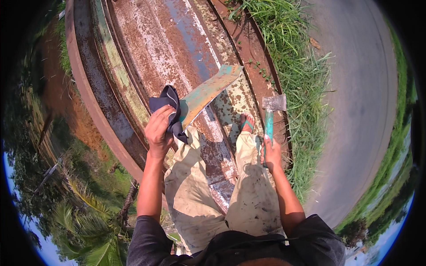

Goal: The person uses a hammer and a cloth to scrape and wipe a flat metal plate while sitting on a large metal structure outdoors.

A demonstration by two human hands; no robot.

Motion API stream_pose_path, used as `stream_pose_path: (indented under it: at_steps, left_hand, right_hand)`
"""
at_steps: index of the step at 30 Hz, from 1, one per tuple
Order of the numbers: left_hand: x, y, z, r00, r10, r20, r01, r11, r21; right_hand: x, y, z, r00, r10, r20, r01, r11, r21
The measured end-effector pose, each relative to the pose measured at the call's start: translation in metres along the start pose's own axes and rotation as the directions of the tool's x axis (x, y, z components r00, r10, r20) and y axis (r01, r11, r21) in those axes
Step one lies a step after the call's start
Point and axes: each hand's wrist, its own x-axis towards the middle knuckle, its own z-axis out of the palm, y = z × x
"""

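My left hand (159,129) is closed on a dark cloth (165,101). The cloth is bunched around the near end of a bent metal strip (205,98), rusty orange with green paint, which slants up and away to the right. How much of the strip lies inside the cloth is hidden. My right hand (270,153) grips the green handle of a hatchet (274,103). Its worn grey head points away from me, with the wider end to the right. The hatchet and the strip are apart.
Long rusty metal beams (146,40) with peeling paint lie beneath me. My sandalled foot (247,123) rests on them. Tall grass (295,80) borders their right side, then a paved road (355,97). Bare soil (86,142) and palm fronds (91,226) are at the left.
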Motion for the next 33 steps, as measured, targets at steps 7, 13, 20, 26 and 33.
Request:
stream_pose_path:
  at_steps: [7, 13, 20, 26, 33]
  left_hand:
    - [0.045, 0.006, -0.048, 0.921, 0.256, 0.293, -0.315, 0.933, 0.174]
    - [0.003, 0.053, -0.080, 0.889, 0.170, 0.426, -0.294, 0.924, 0.245]
    - [-0.033, 0.082, -0.024, 0.713, 0.217, 0.666, -0.348, 0.935, 0.067]
    - [-0.068, 0.096, 0.068, 0.799, 0.128, 0.587, -0.216, 0.973, 0.082]
    - [-0.103, 0.127, 0.125, 0.888, -0.156, 0.433, 0.116, 0.986, 0.116]
  right_hand:
    - [-0.005, 0.015, -0.021, 1.000, 0.011, -0.006, -0.011, 1.000, 0.000]
    - [-0.015, 0.036, -0.039, 0.999, -0.006, 0.051, 0.002, 0.996, 0.094]
    - [-0.023, 0.064, -0.070, 0.982, 0.146, 0.123, -0.169, 0.966, 0.198]
    - [-0.038, 0.073, -0.106, 0.983, 0.172, 0.064, -0.182, 0.958, 0.221]
    - [-0.024, 0.108, -0.143, 0.979, 0.204, -0.027, -0.190, 0.946, 0.263]
